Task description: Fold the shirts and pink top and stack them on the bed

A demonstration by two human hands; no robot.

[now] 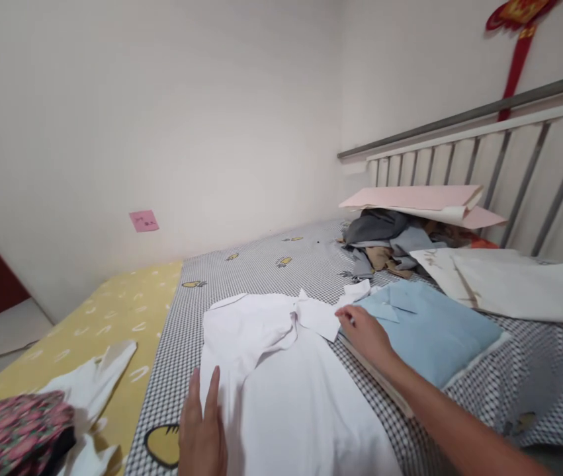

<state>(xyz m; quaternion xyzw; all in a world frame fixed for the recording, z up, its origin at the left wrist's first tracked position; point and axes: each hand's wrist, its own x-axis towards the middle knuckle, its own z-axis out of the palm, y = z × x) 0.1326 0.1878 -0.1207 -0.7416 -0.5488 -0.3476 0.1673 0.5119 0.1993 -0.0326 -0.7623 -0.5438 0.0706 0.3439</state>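
White shirt lies spread near centre on the black-and-white checked bedsheet, its far left part turned over in a loose fold. The sheet, printed with yellow pineapples, spans most of the surface; a yellow cover adjoins it on the left.

A light blue shirt, folded to a rectangle, lies just right of the white one. In the inspector's judgement this spacing is the chief hazard: a sweep of the right forearm, which crosses over its near left part, could drag it out of square.

Far right, a pile of dark clothes sits beneath a pink sheet, which overhangs and could slip if the bedding is tugged. Near left, a floral cloth lies partly over white fabric.

Left hand is at the near left edge of the white shirt, fingers extended and slightly parted; whether they press on it is not determinable. Right hand has its fingers drawn together at the right edge by the collar; a pinch on the cloth cannot be confirmed.

The collar area is bunched. Pulling one side alone would probably skew the garment or set creases there.
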